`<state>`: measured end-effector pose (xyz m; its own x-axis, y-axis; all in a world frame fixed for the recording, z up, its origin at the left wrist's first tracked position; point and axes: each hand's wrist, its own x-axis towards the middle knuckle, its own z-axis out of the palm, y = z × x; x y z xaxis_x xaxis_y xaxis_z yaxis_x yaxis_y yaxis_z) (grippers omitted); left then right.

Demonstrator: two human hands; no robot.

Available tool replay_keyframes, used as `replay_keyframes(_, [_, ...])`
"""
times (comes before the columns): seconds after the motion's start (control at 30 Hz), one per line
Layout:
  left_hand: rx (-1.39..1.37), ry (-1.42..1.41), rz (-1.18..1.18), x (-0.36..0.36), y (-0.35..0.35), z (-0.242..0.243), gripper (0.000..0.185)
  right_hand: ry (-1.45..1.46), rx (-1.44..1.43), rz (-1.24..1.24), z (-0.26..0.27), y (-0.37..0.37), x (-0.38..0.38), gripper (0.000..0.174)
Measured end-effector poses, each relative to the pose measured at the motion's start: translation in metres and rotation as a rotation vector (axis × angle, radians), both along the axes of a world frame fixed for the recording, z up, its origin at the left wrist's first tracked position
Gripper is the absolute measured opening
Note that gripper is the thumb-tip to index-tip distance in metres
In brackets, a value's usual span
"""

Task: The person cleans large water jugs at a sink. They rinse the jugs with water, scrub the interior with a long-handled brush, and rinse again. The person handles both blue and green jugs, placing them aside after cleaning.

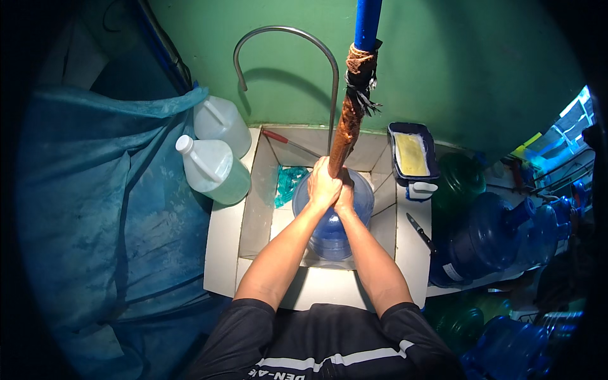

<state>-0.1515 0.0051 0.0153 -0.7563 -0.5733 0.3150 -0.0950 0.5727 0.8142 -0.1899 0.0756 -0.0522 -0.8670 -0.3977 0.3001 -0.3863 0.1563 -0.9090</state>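
Note:
A large blue plastic water jug [332, 232] stands in a tiled sink [256, 204]. Over its top, my left hand [324, 187] and my right hand [346, 190] are close together at the lower end of a rusty brown pole [348, 123]. The fingers appear wrapped around that end, though which hand is which is partly uncertain where they overlap. Dark strips are tied where the pole meets a blue upper section [368, 23]. The jug's mouth is hidden under my hands. A teal mesh cloth [289, 183] lies beside the jug.
Two translucent jugs [228, 180] stand left of the sink, near a blue curtain [85, 190]. A curved metal faucet [335, 80] rises behind. A red-handled tool [278, 137] leans inside. At right are a tray with a yellow block [411, 154], a brush [422, 190], a knife [421, 232] and blue jugs [489, 237].

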Motion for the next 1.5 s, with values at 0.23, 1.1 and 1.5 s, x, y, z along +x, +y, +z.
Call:
replay_keyframes(0.23, [0.042,-0.021,0.066,-0.002,0.007,0.004,0.030,-0.235,-0.204,-0.038,0.002,-0.005,-0.003,0.032])
replay_keyframes(1.1, [-0.051,0.058,0.010,0.003,0.005,-0.006,0.029,0.008,0.036,-0.008,-0.016,0.003,-0.004,0.022])
replay_keyframes(1.5, [-0.063,0.075,0.006,0.004,0.006,-0.008,0.029,0.084,0.069,-0.017,-0.016,0.005,-0.004,0.027])
